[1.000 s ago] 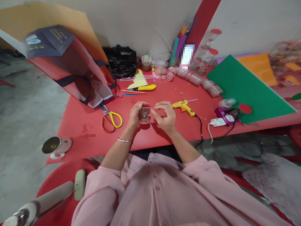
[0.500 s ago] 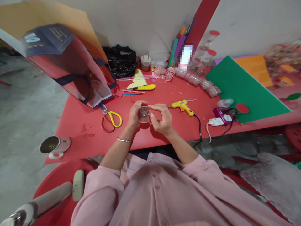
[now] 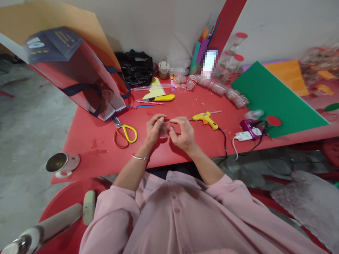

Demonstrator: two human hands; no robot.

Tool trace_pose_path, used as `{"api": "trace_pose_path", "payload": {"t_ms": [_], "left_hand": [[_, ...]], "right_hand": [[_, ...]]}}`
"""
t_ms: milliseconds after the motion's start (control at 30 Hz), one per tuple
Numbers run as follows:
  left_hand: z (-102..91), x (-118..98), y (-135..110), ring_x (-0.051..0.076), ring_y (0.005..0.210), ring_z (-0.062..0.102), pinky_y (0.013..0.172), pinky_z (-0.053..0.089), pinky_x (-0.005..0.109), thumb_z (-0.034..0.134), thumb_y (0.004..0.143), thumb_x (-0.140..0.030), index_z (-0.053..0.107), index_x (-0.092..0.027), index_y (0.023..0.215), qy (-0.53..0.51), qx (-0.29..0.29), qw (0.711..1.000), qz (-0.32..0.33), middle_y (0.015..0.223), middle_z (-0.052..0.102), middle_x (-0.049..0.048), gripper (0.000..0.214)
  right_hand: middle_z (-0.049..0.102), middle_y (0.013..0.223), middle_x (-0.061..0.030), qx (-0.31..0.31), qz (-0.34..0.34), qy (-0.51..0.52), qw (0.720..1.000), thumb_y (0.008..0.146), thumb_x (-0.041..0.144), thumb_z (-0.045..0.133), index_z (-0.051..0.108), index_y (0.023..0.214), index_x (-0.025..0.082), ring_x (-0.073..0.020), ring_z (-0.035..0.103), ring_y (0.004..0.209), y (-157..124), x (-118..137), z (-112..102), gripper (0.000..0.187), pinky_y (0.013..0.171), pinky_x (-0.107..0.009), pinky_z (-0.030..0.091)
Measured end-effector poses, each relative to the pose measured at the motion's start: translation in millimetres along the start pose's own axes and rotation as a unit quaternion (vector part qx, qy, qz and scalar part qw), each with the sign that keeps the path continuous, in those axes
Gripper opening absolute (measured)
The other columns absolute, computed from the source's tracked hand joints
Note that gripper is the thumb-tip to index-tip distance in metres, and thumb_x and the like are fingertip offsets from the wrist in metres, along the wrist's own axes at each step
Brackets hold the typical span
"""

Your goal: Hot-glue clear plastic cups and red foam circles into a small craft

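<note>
My left hand (image 3: 154, 129) is closed around a small clear plastic cup-like piece (image 3: 163, 131) above the red table, its thumb across the upper part. A red edge shows at the top of the piece, partly covered by the fingers. My right hand (image 3: 184, 133) faces it from the right, thumb and fingers curved into a pinch by the rim. What sits between those fingertips is too small to make out. A yellow glue gun (image 3: 205, 119) lies to the right of my right hand, its nozzle close to the knuckles.
Scissors (image 3: 125, 135) with red and yellow handles lie left, near a mug (image 3: 71, 162) at the table edge. A yellow cutter (image 3: 164, 98) lies behind my hands. Stacked clear plastic cups (image 3: 218, 88) stretch along the back. A green board (image 3: 275, 102) and a purple power adapter (image 3: 254, 131) are right.
My left thumb and fingers have shifted over the top of the plastic piece, which has tilted and shows less. My right hand stays almost in place beside it.
</note>
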State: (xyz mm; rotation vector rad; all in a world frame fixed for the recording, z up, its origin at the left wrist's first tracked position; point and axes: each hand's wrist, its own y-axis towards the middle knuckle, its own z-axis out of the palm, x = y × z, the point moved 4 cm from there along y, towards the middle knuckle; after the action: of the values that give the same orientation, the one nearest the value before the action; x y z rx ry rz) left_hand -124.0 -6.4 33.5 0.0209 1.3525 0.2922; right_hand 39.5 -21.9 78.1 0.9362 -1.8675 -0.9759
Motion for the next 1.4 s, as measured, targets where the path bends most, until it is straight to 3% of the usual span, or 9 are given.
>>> {"api": "trace_pose_path", "payload": {"t_ms": [233, 400, 567, 833, 1200, 1400], "left_hand": [[0.8, 0.5, -2.9, 0.019, 0.076, 0.073, 0.068, 0.058, 0.030, 0.073, 0.093, -0.065, 0.076, -0.021, 0.104, 0.045, 0.007, 0.999, 0.019, 0.093, 0.079, 0.0070, 0.046], [0.9, 0.3, -4.4, 0.018, 0.077, 0.072, 0.069, 0.056, 0.029, 0.070, 0.096, -0.064, 0.077, -0.021, 0.107, 0.094, 0.005, 0.994, 0.051, 0.096, 0.079, 0.0073, 0.045], [-1.3, 4.9, -7.7, 0.018, 0.079, 0.071, 0.072, 0.057, 0.030, 0.063, 0.102, -0.060, 0.077, -0.021, 0.115, 0.157, -0.029, 0.984, 0.074, 0.102, 0.079, 0.0082, 0.044], [-2.1, -0.7, -12.0, 0.022, 0.096, 0.073, 0.088, 0.057, 0.035, 0.058, 0.107, -0.055, 0.077, -0.022, 0.122, 0.223, -0.048, 0.962, 0.150, 0.118, 0.079, 0.0114, 0.041], [1.3, -12.3, -17.8, 0.026, 0.104, 0.071, 0.095, 0.054, 0.038, 0.058, 0.105, -0.056, 0.076, -0.024, 0.123, 0.305, -0.067, 0.936, 0.164, 0.116, 0.077, 0.0117, 0.041], [0.7, -12.6, -18.8, 0.028, 0.113, 0.070, 0.102, 0.053, 0.041, 0.048, 0.109, -0.060, 0.075, -0.024, 0.129, 0.304, -0.062, 0.936, 0.168, 0.122, 0.077, 0.0127, 0.049]], "right_hand": [[0.077, 0.111, -0.0061, 0.004, 0.037, 0.008, 0.999, 0.104, 0.018, 0.069, 0.063, 0.131, 0.029, -0.0221, 0.075, 0.105, -7.0, -7.9, 1.1, 0.029, 0.092, -0.040, 0.065], [0.076, 0.101, -0.0012, -0.005, 0.081, 0.016, 0.997, 0.105, 0.023, 0.071, 0.063, 0.132, 0.032, -0.0189, 0.075, 0.091, -10.0, -11.9, 2.2, 0.030, 0.086, -0.037, 0.065], [0.077, 0.103, -0.0019, -0.015, 0.095, 0.001, 0.995, 0.107, 0.023, 0.068, 0.064, 0.131, 0.032, -0.0184, 0.076, 0.092, -12.5, -4.8, 6.0, 0.026, 0.087, -0.036, 0.065], [0.077, 0.101, -0.0020, -0.018, 0.105, -0.027, 0.994, 0.108, 0.026, 0.067, 0.065, 0.132, 0.031, -0.0190, 0.074, 0.090, -15.6, -1.0, 10.2, 0.025, 0.090, -0.037, 0.064], [0.078, 0.102, -0.0040, -0.006, 0.086, -0.063, 0.994, 0.110, 0.025, 0.063, 0.064, 0.136, 0.030, -0.0193, 0.076, 0.090, -8.8, 12.6, 7.1, 0.026, 0.086, -0.036, 0.066], [0.079, 0.103, -0.0044, 0.005, 0.066, -0.058, 0.996, 0.109, 0.019, 0.060, 0.062, 0.139, 0.029, -0.0193, 0.076, 0.090, -8.4, 21.1, 10.0, 0.031, 0.086, -0.036, 0.064]]}}
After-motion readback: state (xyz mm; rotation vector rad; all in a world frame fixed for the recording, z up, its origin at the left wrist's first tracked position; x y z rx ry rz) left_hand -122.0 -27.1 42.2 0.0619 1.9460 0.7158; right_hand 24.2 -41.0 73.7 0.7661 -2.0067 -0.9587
